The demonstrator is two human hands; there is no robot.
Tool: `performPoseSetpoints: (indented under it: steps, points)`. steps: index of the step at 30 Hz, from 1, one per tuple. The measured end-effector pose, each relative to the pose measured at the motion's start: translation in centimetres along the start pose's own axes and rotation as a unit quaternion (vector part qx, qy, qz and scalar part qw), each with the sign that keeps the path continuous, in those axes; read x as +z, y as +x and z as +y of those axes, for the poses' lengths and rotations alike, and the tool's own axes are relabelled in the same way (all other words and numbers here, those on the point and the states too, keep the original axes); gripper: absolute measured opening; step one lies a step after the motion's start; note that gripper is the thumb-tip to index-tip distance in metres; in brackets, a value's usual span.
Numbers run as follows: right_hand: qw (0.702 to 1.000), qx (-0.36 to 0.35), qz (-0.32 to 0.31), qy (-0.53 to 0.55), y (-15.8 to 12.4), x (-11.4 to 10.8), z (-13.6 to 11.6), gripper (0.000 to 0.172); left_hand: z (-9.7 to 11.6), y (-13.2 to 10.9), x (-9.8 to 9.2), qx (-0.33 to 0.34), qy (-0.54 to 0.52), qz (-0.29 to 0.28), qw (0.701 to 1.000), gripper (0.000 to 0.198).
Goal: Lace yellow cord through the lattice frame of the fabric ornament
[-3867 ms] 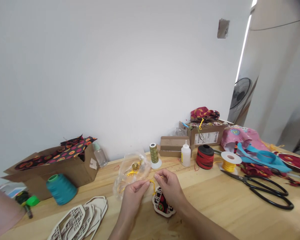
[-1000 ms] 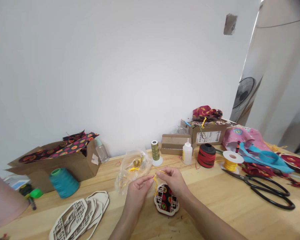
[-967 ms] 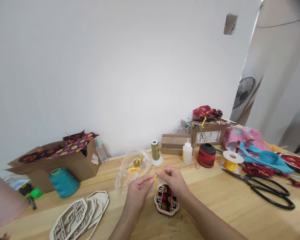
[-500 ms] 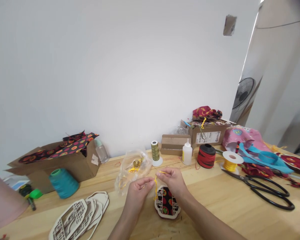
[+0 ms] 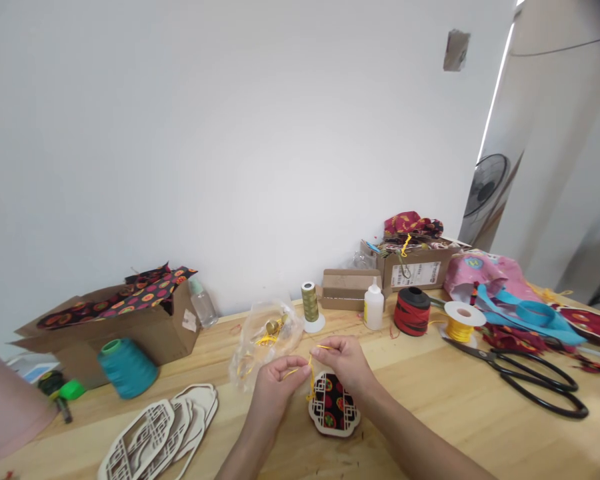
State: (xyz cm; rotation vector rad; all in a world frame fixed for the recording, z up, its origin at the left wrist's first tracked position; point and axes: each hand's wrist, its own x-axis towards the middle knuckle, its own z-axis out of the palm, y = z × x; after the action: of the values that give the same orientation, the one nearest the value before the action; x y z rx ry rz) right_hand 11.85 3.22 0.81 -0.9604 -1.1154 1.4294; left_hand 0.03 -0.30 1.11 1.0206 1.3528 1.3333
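My left hand (image 5: 275, 387) and my right hand (image 5: 346, 361) are held close together over the wooden table (image 5: 455, 407), each pinching part of a thin yellow cord (image 5: 310, 373). The cord hangs down to a small wooden lattice ornament (image 5: 333, 405) backed with dark patterned cloth, which lies on the table just under my right hand. A clear plastic bag (image 5: 265, 340) with gold pieces and yellow cord lies just behind my left hand.
Wooden lattice cutouts (image 5: 155, 433) lie front left by a teal thread cone (image 5: 126, 367) and a cardboard box of cloth (image 5: 105, 327). Behind stand an olive thread spool (image 5: 309, 303), glue bottle (image 5: 374, 308), red ribbon roll (image 5: 411, 312), yellow cord spool (image 5: 461, 323). Black scissors (image 5: 530, 380) lie right.
My hands have stayed over the ornament and worked the yellow cord in small moves; the left fingers have drawn slightly away from the right. The view has shifted a little.
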Motion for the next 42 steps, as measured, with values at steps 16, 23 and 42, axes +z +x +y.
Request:
performPoseSetpoints:
  steps: [16, 23, 42]
  points:
    - [0.999, 0.038, -0.037, 0.004, 0.5, -1.2, -0.5, 0.019, -1.6, 1.8, -1.5, 0.015, 0.016, -0.021, 1.000, 0.025]
    - [0.960, 0.186, -0.175, 0.115, 0.1, -1.5, -1.1, 0.013, -1.7, 1.6, -1.5, 0.018, -0.002, -0.028, 0.999, 0.029]
    - [0.853, 0.335, -0.190, 0.351, 1.0, -2.2, -0.6, 0.017, -1.7, 1.6, -1.2, 0.052, 0.034, -0.013, 0.998, 0.021]
